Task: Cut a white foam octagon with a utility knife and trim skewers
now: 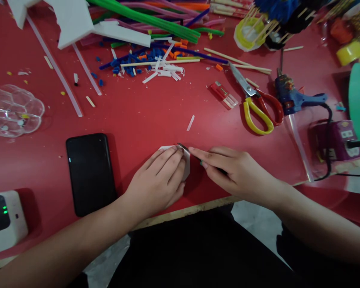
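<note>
Close to the tabletop's (pixel 138 108) near edge, I see the left hand (pixel 160 176) laid over a white piece (pixel 187 166), fingers outstretched. The right hand's (pixel 234 168) fingers grip a knife (pixel 183 147), its blade at the piece's far edge. A phone (pixel 90 174) lies near the left hand.

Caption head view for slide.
Left hand steadies white piece on red table; right hand holds blade at piece's edge.

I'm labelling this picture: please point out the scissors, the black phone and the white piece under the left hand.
Scissors (pixel 250 91), head view: metal near the pivot.
Black phone (pixel 90 175), head view: screen.
White piece (pixel 187 165), head view: uncovered side.
</note>
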Demonstrator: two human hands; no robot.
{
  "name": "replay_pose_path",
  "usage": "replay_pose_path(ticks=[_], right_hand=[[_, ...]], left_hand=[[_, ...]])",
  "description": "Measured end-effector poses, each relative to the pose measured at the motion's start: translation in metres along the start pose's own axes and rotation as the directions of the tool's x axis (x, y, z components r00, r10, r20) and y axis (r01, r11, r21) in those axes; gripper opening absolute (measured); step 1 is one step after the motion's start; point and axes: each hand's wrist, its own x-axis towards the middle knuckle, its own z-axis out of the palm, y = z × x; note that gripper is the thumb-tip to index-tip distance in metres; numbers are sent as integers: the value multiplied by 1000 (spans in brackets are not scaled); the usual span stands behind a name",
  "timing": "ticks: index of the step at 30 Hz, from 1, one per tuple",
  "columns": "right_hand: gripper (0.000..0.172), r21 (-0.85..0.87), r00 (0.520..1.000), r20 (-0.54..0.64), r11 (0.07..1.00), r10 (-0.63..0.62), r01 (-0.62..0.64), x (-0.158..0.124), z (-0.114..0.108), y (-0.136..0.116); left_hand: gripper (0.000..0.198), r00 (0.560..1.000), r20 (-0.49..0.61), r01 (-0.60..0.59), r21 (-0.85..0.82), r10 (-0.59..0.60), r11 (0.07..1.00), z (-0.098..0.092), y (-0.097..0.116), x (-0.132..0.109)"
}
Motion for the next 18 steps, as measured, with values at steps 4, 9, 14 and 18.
replay_pose_path(ticks=[4,9,14,18], right_hand=[[41,1,1000,9,1000,8,-8,1,-1,0],[41,-4,1000,11,1000,-3,3,2,-2,-1],[41,-63,999,22,997,-33,34,2,-2,-2],[42,-82,999,33,996,-33,35,2,-2,-3]], left_hand=[[43,1000,2,9,21,-9,1000,0,0,1],[44,1000,-8,23,-12,-23,1000,1,0,1],[43,1000,-9,17,-27,-17,999,2,0,1],[48,999,32,30,-53,-28,998,5,1,1]])
